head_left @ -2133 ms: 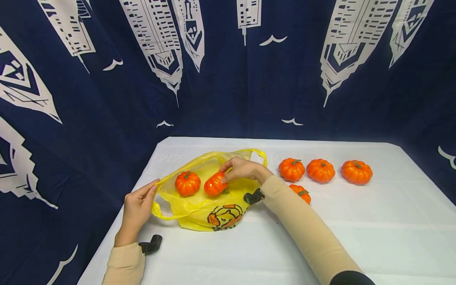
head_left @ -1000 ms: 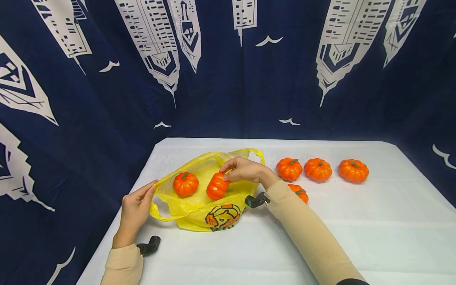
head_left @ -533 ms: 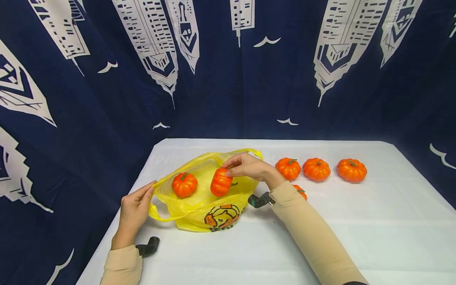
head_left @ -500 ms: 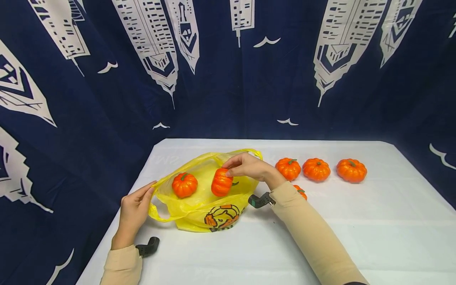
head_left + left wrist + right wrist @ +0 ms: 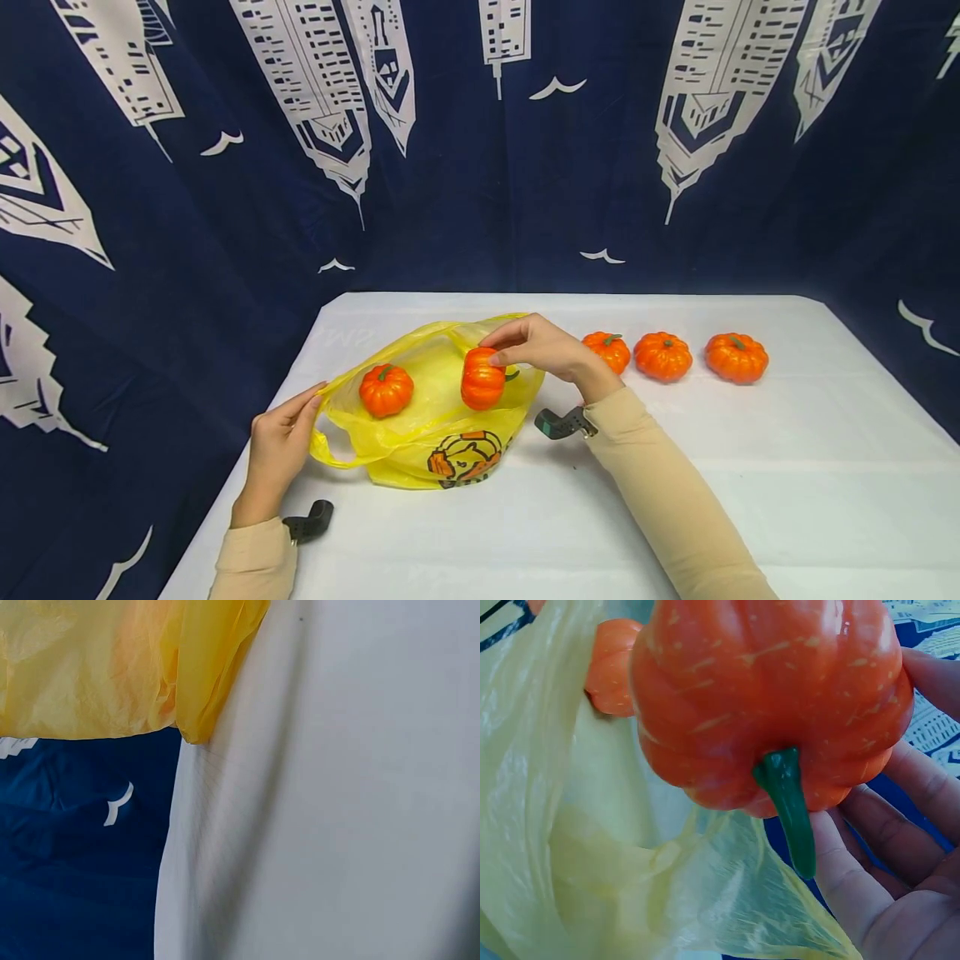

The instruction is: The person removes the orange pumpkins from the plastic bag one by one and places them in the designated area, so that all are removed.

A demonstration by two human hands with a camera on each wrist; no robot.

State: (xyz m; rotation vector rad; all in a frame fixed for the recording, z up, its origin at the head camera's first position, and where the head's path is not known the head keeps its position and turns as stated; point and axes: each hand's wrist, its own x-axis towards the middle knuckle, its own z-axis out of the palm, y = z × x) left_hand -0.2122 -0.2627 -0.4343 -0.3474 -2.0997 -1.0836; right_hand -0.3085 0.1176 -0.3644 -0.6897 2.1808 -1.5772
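My left hand [image 5: 277,446] pinches the left edge of a yellow plastic bag [image 5: 420,454], holding its mouth spread. Inside the bag rests one small orange pumpkin [image 5: 386,391]. Between thumb and fingers, my right hand [image 5: 547,348] grips a second orange pumpkin [image 5: 482,382] at the bag's mouth, its stem toward the right. In the right wrist view this held pumpkin [image 5: 765,697] looms large, its green stem [image 5: 789,814] hanging down beside the fingers [image 5: 847,889]. The left wrist view catches the bag's side [image 5: 82,675] but not the left hand.
Three more pumpkins stand in a row right of the bag: a near one [image 5: 609,352] partly behind the right hand, a middle one [image 5: 663,357] and a far one [image 5: 737,358]. A white cloth [image 5: 750,500] covers the table. Behind hangs a dark blue printed curtain [image 5: 450,233].
The right hand has moved right and slightly up with the pumpkin, which has turned so its stem points right. A lower pumpkin on the table is now hidden behind the right arm. The left hand keeps its hold.
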